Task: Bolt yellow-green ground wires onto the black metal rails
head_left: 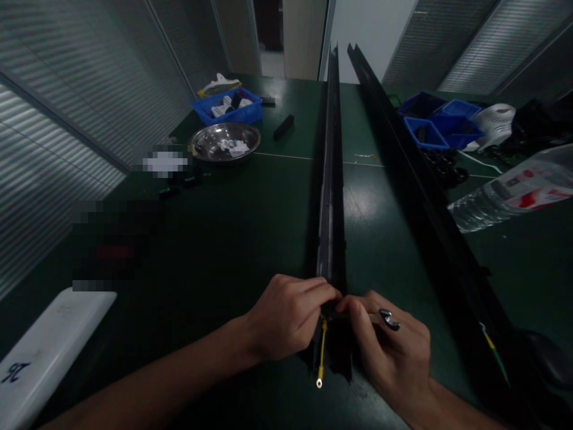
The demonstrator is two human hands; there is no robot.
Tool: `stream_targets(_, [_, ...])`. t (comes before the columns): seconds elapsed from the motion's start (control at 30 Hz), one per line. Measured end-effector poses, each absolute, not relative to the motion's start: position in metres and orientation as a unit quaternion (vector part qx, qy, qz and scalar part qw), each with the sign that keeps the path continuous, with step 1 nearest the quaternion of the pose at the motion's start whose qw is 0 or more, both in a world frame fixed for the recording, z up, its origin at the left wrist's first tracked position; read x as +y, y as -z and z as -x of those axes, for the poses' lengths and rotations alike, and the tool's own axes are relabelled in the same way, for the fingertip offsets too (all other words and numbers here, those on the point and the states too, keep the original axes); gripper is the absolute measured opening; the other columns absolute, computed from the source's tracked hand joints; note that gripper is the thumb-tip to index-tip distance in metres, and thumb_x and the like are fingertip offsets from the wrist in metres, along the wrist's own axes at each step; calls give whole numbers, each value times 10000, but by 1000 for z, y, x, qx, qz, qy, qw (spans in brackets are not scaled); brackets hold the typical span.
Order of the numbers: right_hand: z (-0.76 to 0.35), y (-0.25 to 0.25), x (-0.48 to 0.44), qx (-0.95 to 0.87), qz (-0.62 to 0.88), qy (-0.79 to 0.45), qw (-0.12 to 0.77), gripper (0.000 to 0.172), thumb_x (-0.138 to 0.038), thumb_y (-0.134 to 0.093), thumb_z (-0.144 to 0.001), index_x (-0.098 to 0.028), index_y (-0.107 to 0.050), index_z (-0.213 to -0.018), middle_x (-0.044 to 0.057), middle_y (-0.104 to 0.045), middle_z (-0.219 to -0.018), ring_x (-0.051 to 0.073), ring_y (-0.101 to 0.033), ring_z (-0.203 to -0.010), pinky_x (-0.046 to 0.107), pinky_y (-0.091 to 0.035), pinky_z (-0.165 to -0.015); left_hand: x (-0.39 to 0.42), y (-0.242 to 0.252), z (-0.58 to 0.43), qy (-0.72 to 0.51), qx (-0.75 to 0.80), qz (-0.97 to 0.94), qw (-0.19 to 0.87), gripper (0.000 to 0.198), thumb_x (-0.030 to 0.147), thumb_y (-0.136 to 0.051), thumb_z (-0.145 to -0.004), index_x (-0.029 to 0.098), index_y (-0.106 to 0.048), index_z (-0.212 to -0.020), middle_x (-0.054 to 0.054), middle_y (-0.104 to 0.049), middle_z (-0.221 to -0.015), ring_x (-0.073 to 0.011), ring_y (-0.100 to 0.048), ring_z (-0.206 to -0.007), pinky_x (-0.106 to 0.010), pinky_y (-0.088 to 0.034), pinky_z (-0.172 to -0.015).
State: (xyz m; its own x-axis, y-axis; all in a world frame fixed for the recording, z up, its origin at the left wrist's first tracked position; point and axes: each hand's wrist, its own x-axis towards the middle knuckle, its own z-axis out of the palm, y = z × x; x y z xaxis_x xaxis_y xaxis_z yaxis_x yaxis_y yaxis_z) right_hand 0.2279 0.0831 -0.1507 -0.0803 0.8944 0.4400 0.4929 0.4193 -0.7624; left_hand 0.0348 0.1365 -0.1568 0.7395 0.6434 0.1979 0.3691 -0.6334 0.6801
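Note:
A long black metal channel [332,179] runs away from me down the table, its near end between my hands. My left hand [290,313] is closed at that end, fingertips pressed at the channel; what they pinch is hidden. In my right hand [389,352] is a small open-ended wrench [388,319], its jaw sticking out past the thumb and its other end reaching into the channel. A short yellow wire [323,349] with a ring terminal hangs out of the channel's near end, below the fingers of both hands.
A second black channel [421,185] lies to the right, a yellow-green wire [496,355] at its near end. A plastic bottle [514,188] and blue bins [425,132] stand beyond it. At left are a metal bowl [210,143], a blue basket [256,112] and a white case [54,352].

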Motion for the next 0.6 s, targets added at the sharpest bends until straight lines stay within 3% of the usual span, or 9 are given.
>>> stream_targets(0.6, [-229, 152, 85, -712, 493, -209, 455, 178, -108, -568, -981, -173, -685, -864, -7, -611, -665, 111, -580, -523, 239, -430, -501, 137, 156, -35, -231, 278, -881, 306, 250, 91, -409, -951, 165, -626, -1051, -40, -701, -943, -169, -664, -766, -278, -495, -701])
